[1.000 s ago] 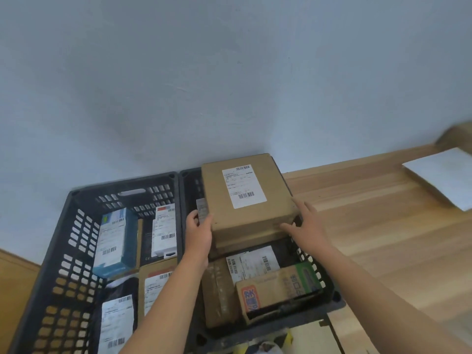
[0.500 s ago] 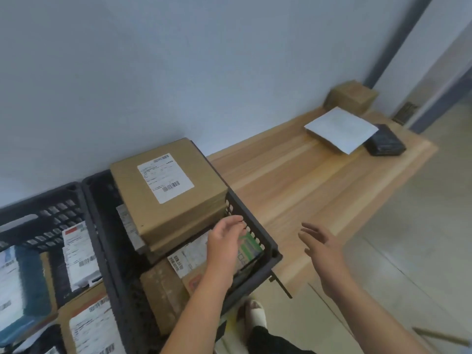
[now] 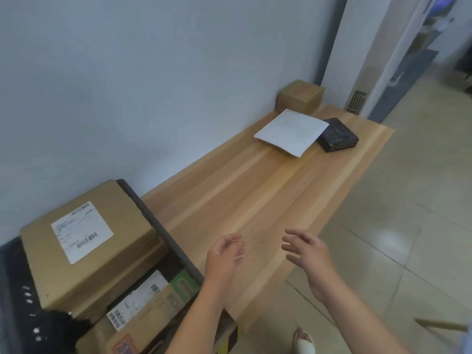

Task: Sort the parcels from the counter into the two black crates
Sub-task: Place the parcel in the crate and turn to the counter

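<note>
A large brown box [image 3: 86,241] with a white label lies on top of other parcels in the right black crate [image 3: 163,236] at the lower left. My left hand [image 3: 224,256] hovers over the wooden counter [image 3: 255,200] just right of the crate, fingers loosely curled, holding nothing. My right hand [image 3: 306,254] is beside it over the counter's near edge, fingers spread and empty. At the counter's far end lie a white flat envelope [image 3: 291,131], a black flat parcel [image 3: 337,135] and a small brown box [image 3: 300,97] against the wall.
A pale wall runs along the back of the counter. Tiled floor [image 3: 408,226] lies to the right, with a doorway and a floor vent [image 3: 356,102] beyond the counter's far end. A shoe [image 3: 304,341] shows at the bottom.
Both hands have let go of the large brown box, now resting in the right crate, and moved right over the counter. The view has swung right toward the far parcels.
</note>
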